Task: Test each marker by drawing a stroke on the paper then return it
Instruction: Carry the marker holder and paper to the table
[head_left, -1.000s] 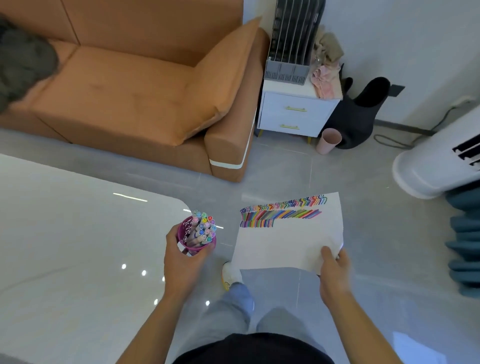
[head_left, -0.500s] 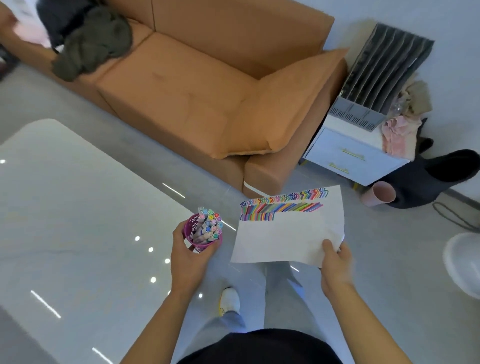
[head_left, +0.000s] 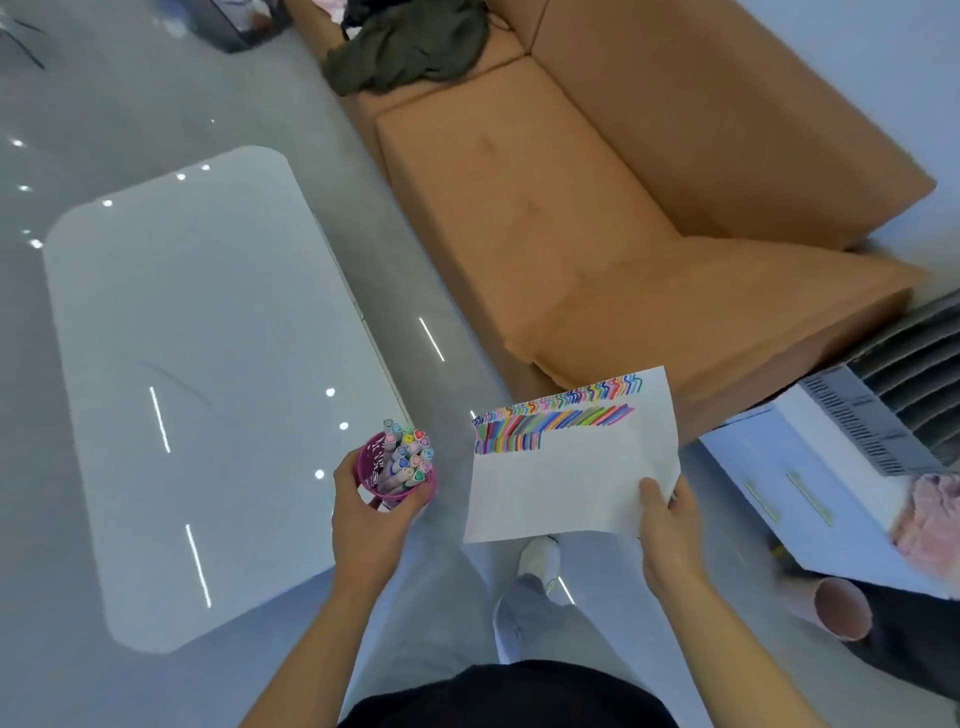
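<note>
Head camera, looking down: a standing person holds a purple cup (head_left: 368, 467) packed with capped markers (head_left: 410, 452) in the left hand (head_left: 371, 512), whose fingers and thumb are wrapped round its wall. The cup is in the air by the near right corner of a glossy white table (head_left: 208, 338). The right hand (head_left: 670, 525) pinches the near right corner of a sheet of paper (head_left: 561, 493), thumb on top. The sheet is held above the grey floor (head_left: 426, 249) and the person's legs, to the right of the cup and apart from it. Rows of short coloured strokes and zigzags run along the paper's far edge; the lower part is white. An orange sofa (head_left: 571, 208) stands beyond, with a dark green garment (head_left: 410, 44) heaped at its far end. At right are a white cabinet (head_left: 810, 483) and a pink cup (head_left: 836, 613) lying on the floor. One white shoe (head_left: 540, 556) shows below the sheet.
</note>
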